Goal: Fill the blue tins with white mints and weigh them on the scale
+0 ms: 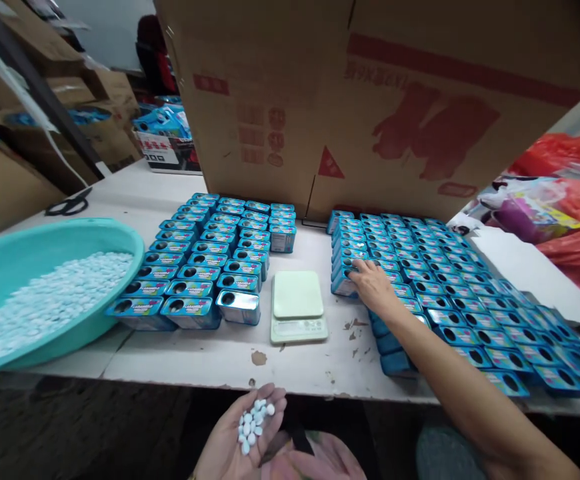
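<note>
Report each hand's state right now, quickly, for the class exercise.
Left hand: open, palm up, holding small pale blue candies.
Right hand: at a blue rectangular tin; whether it is closed on it cannot be told.

Soft even light, shadowed floor, stretched, blurry edges

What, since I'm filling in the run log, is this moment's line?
left hand: palm up, holding pale pieces; right hand: touching a blue tin; scale: on white table; turquoise basin: left, holding similar pieces
</note>
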`<state>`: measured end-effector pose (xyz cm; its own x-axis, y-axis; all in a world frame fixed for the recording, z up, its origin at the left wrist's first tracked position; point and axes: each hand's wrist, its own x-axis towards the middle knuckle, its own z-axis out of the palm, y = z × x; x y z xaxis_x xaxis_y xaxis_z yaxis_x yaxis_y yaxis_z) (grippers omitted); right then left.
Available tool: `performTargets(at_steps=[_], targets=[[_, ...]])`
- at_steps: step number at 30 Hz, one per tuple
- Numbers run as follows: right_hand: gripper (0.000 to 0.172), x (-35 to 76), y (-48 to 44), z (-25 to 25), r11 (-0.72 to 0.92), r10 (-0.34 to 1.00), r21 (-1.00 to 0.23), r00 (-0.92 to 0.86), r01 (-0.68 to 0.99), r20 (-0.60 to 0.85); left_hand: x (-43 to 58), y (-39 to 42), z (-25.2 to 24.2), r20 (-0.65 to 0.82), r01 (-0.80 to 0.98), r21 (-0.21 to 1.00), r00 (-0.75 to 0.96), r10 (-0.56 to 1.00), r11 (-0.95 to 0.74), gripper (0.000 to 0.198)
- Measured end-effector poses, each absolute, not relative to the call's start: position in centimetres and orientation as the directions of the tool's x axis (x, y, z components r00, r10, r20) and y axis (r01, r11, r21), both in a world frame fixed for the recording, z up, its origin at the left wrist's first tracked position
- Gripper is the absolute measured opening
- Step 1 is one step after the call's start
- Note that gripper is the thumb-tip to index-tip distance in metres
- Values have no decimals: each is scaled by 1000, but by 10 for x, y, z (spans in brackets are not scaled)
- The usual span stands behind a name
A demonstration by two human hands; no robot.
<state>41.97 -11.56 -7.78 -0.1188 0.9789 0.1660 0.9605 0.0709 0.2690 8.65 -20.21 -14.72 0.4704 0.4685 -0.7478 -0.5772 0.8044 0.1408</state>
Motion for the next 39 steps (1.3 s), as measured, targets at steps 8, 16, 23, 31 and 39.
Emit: performTargets(at_steps=[8, 16, 23, 31, 39], targets=[[16, 370, -125, -45, 313, 918, 253, -360, 915, 165, 81, -214, -140, -774, -619, 140, 418, 475, 773, 27], [19, 330, -101, -46, 453, 870, 45, -452, 891, 195, 81, -215, -135, -743, -602, 154, 452, 493, 784, 25], [18, 383, -111, -54, 336, 913, -260, -244, 905, 327, 78, -215, -138, -764, -585, 192, 415, 494, 788, 27], [24, 378, -115, -61, 353, 905, -257, -259, 900, 336, 78, -215, -139, -754, -581, 180, 436, 491, 793, 29], [25, 358, -108, -54, 345, 903, -7, -330, 938, 276, 76, -215, -141, -746, -582, 166, 455, 487, 796, 28]])
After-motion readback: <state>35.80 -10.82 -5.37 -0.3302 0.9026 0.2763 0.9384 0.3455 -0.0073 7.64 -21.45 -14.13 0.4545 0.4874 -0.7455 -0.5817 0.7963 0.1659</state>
